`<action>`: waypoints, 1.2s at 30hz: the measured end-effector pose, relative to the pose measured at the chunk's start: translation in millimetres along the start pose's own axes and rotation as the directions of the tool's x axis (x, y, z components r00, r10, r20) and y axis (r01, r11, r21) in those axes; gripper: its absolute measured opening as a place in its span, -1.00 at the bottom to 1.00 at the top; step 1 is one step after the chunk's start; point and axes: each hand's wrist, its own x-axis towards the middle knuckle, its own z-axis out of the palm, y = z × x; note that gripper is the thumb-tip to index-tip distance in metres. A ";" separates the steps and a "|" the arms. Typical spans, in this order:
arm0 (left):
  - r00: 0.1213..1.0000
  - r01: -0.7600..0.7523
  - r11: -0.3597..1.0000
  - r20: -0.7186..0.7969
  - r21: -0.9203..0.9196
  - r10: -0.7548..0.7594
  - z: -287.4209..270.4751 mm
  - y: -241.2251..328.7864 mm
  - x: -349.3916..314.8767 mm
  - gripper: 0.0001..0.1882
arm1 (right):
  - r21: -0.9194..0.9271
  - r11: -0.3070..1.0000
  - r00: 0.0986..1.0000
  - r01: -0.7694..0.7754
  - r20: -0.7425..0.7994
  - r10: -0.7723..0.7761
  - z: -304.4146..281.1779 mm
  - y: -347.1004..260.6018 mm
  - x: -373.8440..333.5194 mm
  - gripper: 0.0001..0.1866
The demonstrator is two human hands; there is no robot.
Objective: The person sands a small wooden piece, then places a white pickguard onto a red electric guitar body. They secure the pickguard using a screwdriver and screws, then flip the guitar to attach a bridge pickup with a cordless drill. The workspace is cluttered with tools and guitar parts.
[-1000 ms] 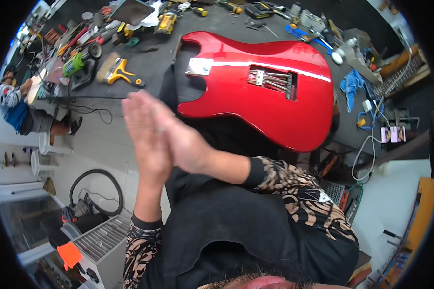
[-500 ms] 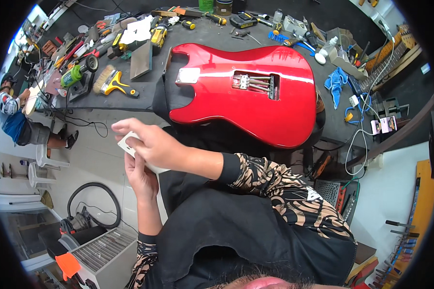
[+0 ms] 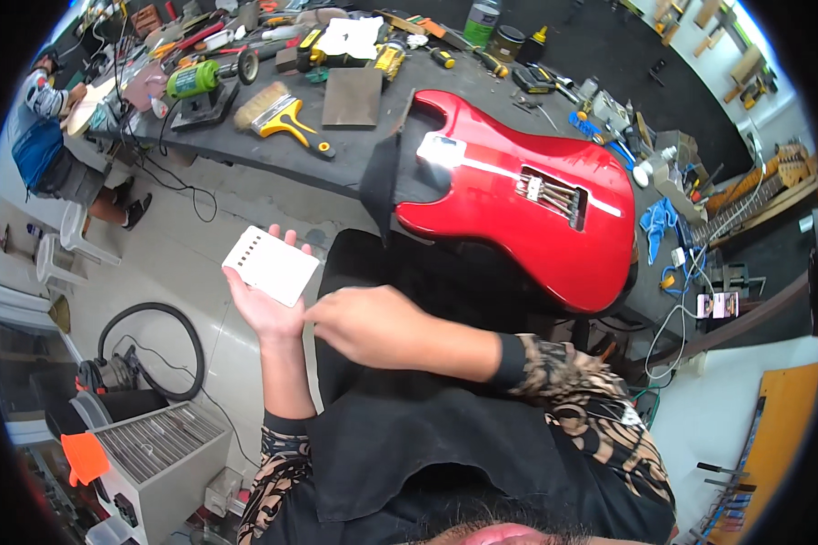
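A white tremolo cover plate with a row of small slots rests on the palm of my left hand. The fingertips show past its far edge and the thumb lies along its left side. My right hand is just to the right of the plate, fingers curled into a pinch near the left wrist. What the pinch holds, if anything, is hidden. Beyond my hands a glossy red electric guitar body lies back side up at the bench edge. Springs show in its open cavity.
The dark workbench carries a wide paintbrush, a flat metal plate, a green bench grinder and many hand tools. A blue cloth lies right of the body. On the floor stands a vacuum hose. Another person works at far left.
My right hand has come off the plate and moved right and down toward me. The plate now lies flat on my turned-up left palm. The view has swung left.
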 end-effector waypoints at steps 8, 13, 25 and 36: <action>0.995 0.074 0.994 0.070 -0.076 -0.069 -25.7 11.6 23.4 -0.27 | -0.570 0.797 0.944 -0.198 -0.331 -0.003 -183.1 97.3 144.2 -0.41; 0.998 0.068 0.998 -0.010 0.002 -0.068 -43.5 1.3 22.8 -0.28 | -0.757 0.583 0.951 -0.296 -0.292 0.103 -192.1 179.3 220.6 0.06; 0.999 -0.035 0.973 -0.017 0.227 0.040 -23.3 25.3 57.8 -0.27 | -0.085 0.779 0.699 -0.621 -0.509 0.502 -369.7 119.8 266.3 -0.12; 0.287 -0.915 0.138 0.851 0.380 -0.440 200.2 -143.5 93.2 -0.35 | 0.119 0.937 0.788 -0.329 -0.512 0.342 -369.7 183.0 -120.7 -0.53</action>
